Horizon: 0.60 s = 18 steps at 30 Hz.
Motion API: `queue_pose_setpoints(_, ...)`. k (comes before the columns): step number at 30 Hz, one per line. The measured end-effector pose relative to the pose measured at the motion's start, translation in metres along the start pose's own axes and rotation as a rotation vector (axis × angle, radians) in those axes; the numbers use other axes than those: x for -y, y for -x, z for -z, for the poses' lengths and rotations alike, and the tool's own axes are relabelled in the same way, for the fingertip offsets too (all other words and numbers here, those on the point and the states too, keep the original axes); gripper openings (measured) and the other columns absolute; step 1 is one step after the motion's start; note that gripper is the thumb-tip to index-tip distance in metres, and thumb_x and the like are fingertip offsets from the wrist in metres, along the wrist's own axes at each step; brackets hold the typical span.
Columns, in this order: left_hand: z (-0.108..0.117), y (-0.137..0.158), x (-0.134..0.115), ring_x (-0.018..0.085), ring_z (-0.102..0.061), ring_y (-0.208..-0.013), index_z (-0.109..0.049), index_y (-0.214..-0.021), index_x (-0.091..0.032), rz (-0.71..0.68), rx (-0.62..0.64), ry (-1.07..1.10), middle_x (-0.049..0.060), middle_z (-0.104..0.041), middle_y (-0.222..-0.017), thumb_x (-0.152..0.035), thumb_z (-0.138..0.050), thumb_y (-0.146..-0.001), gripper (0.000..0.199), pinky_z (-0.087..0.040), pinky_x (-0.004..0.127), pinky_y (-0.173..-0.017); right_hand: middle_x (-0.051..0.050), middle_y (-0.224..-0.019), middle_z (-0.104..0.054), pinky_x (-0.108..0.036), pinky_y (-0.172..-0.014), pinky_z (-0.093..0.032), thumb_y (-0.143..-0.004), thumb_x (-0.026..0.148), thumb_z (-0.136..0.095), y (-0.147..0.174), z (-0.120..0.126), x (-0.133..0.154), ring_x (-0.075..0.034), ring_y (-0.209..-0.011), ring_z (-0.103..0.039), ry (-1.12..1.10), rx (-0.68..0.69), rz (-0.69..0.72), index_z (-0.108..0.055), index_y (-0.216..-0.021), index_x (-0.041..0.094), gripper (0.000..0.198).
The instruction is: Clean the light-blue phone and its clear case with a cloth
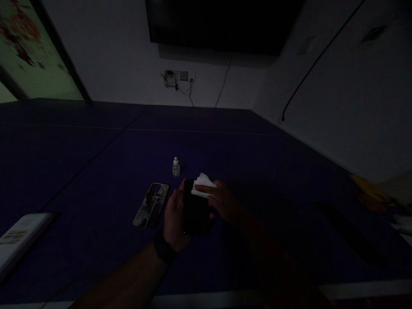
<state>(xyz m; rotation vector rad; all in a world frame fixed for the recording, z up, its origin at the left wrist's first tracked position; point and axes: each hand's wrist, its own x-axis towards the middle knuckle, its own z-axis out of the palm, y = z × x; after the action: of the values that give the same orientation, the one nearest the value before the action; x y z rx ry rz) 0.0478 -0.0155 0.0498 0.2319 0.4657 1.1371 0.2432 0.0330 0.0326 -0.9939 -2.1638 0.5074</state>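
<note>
Case (151, 205) lies off phone, just left of left hand (174, 219). Left hand grips phone (195, 211) upright above table (96, 180). Bottle (176, 167) stands capped just beyond. Right hand (225, 201) pinches tissue (202, 185) against phone's top edge; wiping looks underway, lower screen apparently left.

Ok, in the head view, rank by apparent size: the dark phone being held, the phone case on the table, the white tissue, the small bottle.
1. dark phone and phone case: look alike, unranked
2. white tissue
3. small bottle
</note>
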Motion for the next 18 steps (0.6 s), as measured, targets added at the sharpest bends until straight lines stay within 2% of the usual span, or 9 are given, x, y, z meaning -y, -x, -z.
queue_pose_setpoints(3, 0.000, 0.000, 0.000, 0.034, -0.072, -0.103, -0.040, -0.154, -0.041, 0.021, 0.033, -0.015, 0.011, -0.063, -0.137, -0.062, -0.051, -0.099, 0.060, -0.061, 0.054, -0.079, -0.010, -0.108, -0.074, -0.045, -0.094, -0.047, -0.106, 0.036, -0.039, 0.000, 0.006, -0.001, -0.026, -0.100, -0.060, 0.055, -0.010, 0.030, -0.068, -0.140, 0.028, 0.046)
queue_pose_setpoints(5, 0.000, 0.000, 0.000, 0.034, -0.073, -0.099, -0.040, -0.153, -0.041, 0.025, 0.060, -0.013, 0.011, -0.064, -0.133, -0.063, -0.054, -0.097, 0.062, -0.062, 0.053, -0.077, -0.009, -0.127, -0.074, -0.046, -0.097, -0.046, -0.105, 0.030, -0.039, 0.000, 0.009, 0.000, -0.026, -0.106, -0.062, 0.083, -0.005, 0.037, -0.063, -0.146, 0.029, 0.047)
queue_pose_setpoints(8, -0.001, 0.000, -0.001, 0.030, -0.074, -0.093, -0.043, -0.151, -0.040, 0.019, 0.065, -0.008, 0.008, -0.065, -0.129, -0.060, -0.057, -0.097, 0.059, -0.062, 0.050, -0.077, -0.008, -0.152, -0.061, -0.047, -0.103, -0.044, -0.101, 0.018, -0.037, -0.002, 0.007, 0.002, -0.026, -0.120, -0.062, 0.097, 0.034, 0.080, -0.055, -0.152, 0.027, 0.056)
queue_pose_setpoints(13, -0.003, 0.000, -0.003, 0.030, -0.074, -0.094, -0.041, -0.151, -0.039, 0.013, 0.071, -0.040, 0.010, -0.066, -0.130, -0.060, -0.054, -0.098, 0.058, -0.062, 0.048, -0.075, -0.004, -0.151, -0.062, -0.048, -0.104, -0.043, -0.091, 0.007, -0.037, -0.002, 0.009, 0.002, -0.024, -0.126, -0.063, 0.113, 0.112, 0.175, -0.062, -0.146, 0.031, 0.065)
queue_pose_setpoints(18, -0.006, 0.001, -0.004, 0.032, -0.075, -0.093, -0.037, -0.153, -0.038, 0.034, 0.088, -0.066, 0.013, -0.066, -0.130, -0.059, -0.048, -0.100, 0.058, -0.062, 0.049, -0.072, -0.005, -0.159, -0.053, -0.048, -0.104, -0.039, -0.087, 0.005, -0.038, -0.001, 0.014, 0.001, -0.024, -0.133, -0.059, 0.160, 0.078, 0.153, -0.050, -0.155, 0.028, 0.073)
